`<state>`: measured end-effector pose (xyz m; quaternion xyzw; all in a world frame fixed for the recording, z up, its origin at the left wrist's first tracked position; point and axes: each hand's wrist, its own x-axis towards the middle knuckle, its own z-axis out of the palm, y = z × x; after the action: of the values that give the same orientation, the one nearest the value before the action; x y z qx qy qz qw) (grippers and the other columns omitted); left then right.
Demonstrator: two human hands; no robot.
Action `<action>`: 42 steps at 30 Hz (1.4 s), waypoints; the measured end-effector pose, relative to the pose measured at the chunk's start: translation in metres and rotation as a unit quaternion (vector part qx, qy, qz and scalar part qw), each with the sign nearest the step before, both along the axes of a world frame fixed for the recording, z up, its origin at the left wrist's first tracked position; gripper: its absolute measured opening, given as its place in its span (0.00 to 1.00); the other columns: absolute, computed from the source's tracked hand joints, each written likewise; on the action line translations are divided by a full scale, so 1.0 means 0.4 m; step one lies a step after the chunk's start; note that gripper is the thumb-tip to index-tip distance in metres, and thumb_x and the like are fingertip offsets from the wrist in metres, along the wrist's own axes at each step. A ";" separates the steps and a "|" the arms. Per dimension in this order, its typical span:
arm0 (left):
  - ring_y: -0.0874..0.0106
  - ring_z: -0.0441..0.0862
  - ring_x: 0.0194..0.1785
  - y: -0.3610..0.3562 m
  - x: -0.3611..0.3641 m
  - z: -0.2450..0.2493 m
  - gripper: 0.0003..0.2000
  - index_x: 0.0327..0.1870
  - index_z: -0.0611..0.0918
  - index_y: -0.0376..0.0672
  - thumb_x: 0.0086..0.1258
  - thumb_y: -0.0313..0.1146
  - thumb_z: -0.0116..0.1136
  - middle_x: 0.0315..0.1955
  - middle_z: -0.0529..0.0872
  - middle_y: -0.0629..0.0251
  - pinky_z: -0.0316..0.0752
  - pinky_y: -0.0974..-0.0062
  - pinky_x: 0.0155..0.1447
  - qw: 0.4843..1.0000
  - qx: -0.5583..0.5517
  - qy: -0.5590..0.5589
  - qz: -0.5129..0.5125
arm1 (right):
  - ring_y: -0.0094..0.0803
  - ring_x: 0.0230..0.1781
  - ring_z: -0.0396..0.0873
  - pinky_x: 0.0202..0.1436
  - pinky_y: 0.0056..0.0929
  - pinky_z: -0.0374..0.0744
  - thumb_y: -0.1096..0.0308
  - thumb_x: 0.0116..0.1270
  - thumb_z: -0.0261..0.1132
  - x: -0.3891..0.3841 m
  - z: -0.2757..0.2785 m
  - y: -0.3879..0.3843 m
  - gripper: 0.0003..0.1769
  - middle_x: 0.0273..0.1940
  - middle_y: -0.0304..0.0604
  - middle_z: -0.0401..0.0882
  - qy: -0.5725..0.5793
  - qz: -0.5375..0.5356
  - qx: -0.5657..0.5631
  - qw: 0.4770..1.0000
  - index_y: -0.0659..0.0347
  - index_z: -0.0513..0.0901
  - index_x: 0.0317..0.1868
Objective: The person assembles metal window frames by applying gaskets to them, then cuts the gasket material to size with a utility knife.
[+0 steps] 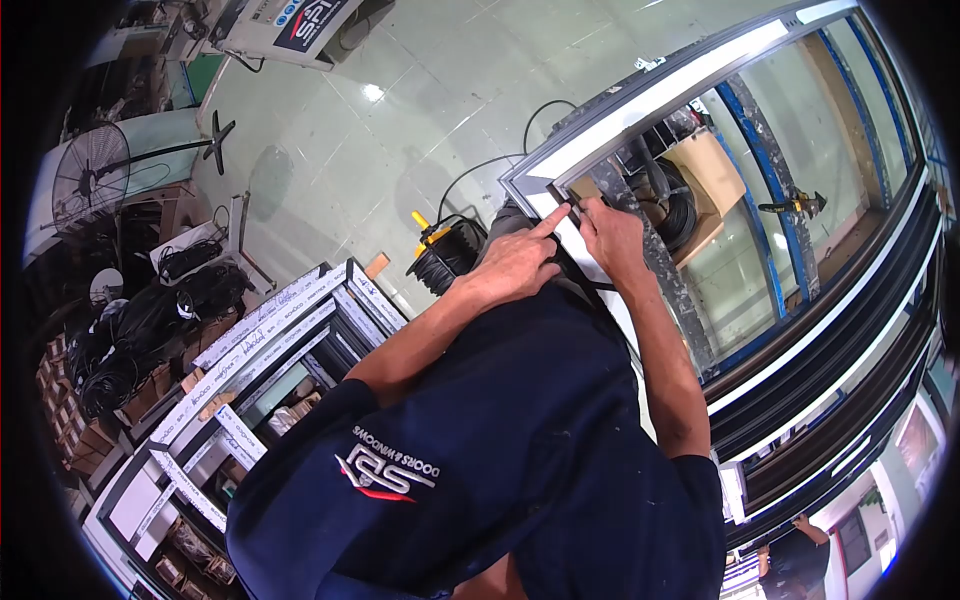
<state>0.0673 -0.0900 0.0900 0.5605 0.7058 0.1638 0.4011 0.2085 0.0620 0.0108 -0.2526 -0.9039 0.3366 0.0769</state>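
Note:
A window frame [700, 72] with white faces and dark edges lies across a work stand. At its near left corner, my left hand [515, 262] reaches in with the index finger stretched out and its tip against the inner edge. The thumb is apart and the other fingers are partly bent. My right hand [612, 238] is beside that fingertip, its fingers closed in a pinch at the same inner corner. Something small and dark shows between the two hands, but what the pinch holds is hidden.
A reel of black cord [442, 262] with a yellow handle stands left of the frame. Under the frame, a cardboard box [708, 185] holds black coils; a yellow-black tool [793, 204] rests on the blue-edged stand. Labelled frames [270, 330], a fan [92, 178] and another person [797, 560] are around.

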 end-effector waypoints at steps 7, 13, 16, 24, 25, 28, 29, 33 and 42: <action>0.53 0.85 0.50 -0.001 0.001 -0.004 0.10 0.33 0.82 0.33 0.66 0.32 0.66 0.80 0.59 0.57 0.80 0.56 0.52 1.000 -0.011 0.002 0.003 | 0.52 0.30 0.84 0.35 0.47 0.79 0.68 0.65 0.67 -0.021 -0.006 -0.004 0.09 0.27 0.51 0.84 -0.003 -0.017 -0.001 1.000 0.58 0.82 0.45; 0.50 0.85 0.49 -0.004 -0.004 -0.003 0.12 0.34 0.83 0.31 0.66 0.34 0.65 0.80 0.59 0.55 0.79 0.54 0.54 1.000 -0.017 -0.012 0.009 | 0.50 0.28 0.84 0.34 0.42 0.80 0.67 0.64 0.68 -0.041 0.019 -0.002 0.11 0.27 0.54 0.84 -0.028 -0.124 -0.171 0.977 0.65 0.87 0.43; 0.50 0.85 0.49 0.002 -0.008 0.002 0.11 0.33 0.83 0.31 0.66 0.34 0.64 0.80 0.59 0.56 0.79 0.53 0.55 1.000 -0.024 -0.017 0.009 | 0.45 0.25 0.84 0.33 0.39 0.78 0.69 0.63 0.68 -0.052 -0.005 0.013 0.11 0.26 0.56 0.84 -0.009 -0.155 -0.246 0.957 0.69 0.87 0.41; 0.48 0.84 0.52 -0.015 -0.031 -0.002 0.09 0.34 0.83 0.32 0.69 0.32 0.61 0.70 0.75 0.50 0.79 0.54 0.55 0.993 0.031 -0.106 0.041 | 0.28 0.24 0.82 0.30 0.30 0.77 0.73 0.63 0.66 -0.067 -0.010 0.029 0.10 0.24 0.46 0.85 -0.012 -0.170 -0.380 0.909 0.73 0.86 0.40; 0.50 0.85 0.54 -0.021 -0.038 0.000 0.09 0.34 0.83 0.33 0.69 0.31 0.61 0.67 0.78 0.52 0.79 0.57 0.55 0.991 0.050 -0.112 0.055 | 0.27 0.23 0.81 0.29 0.29 0.77 0.73 0.63 0.66 -0.064 -0.027 0.040 0.10 0.24 0.44 0.84 -0.008 -0.173 -0.366 0.914 0.73 0.86 0.40; 0.56 0.85 0.58 -0.043 -0.068 0.003 0.09 0.32 0.82 0.32 0.71 0.29 0.59 0.57 0.87 0.52 0.79 0.63 0.53 0.985 0.073 -0.120 0.096 | 0.25 0.20 0.79 0.26 0.28 0.76 0.72 0.63 0.66 -0.076 -0.002 0.048 0.09 0.23 0.43 0.84 -0.026 -0.203 -0.397 0.895 0.73 0.86 0.37; 0.55 0.85 0.58 -0.052 -0.078 0.000 0.09 0.32 0.81 0.31 0.71 0.29 0.59 0.55 0.87 0.50 0.79 0.63 0.52 0.985 0.066 -0.114 0.112 | 0.25 0.19 0.79 0.25 0.28 0.75 0.72 0.63 0.66 -0.085 0.017 0.046 0.09 0.23 0.43 0.83 -0.037 -0.217 -0.418 0.881 0.73 0.86 0.36; 0.55 0.86 0.53 -0.090 -0.117 -0.048 0.11 0.30 0.80 0.30 0.72 0.29 0.59 0.49 0.88 0.47 0.78 0.62 0.48 0.981 0.014 -0.110 0.157 | 0.25 0.17 0.78 0.23 0.28 0.74 0.71 0.62 0.67 -0.102 0.036 0.037 0.09 0.21 0.44 0.83 -0.040 -0.209 -0.414 0.885 0.72 0.86 0.34; 0.62 0.83 0.36 -0.201 -0.157 -0.216 0.10 0.37 0.81 0.30 0.72 0.30 0.59 0.34 0.87 0.54 0.76 0.64 0.43 0.977 -0.076 -0.061 0.189 | 0.19 0.15 0.70 0.18 0.22 0.66 0.73 0.66 0.66 -0.106 0.050 0.003 0.09 0.20 0.35 0.76 -0.017 -0.237 -0.423 0.875 0.73 0.84 0.39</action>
<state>0.0046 -0.1705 0.0037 0.3740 0.7835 0.2164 0.4466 0.1662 0.0632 0.0307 -0.4733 -0.5896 0.6540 0.0251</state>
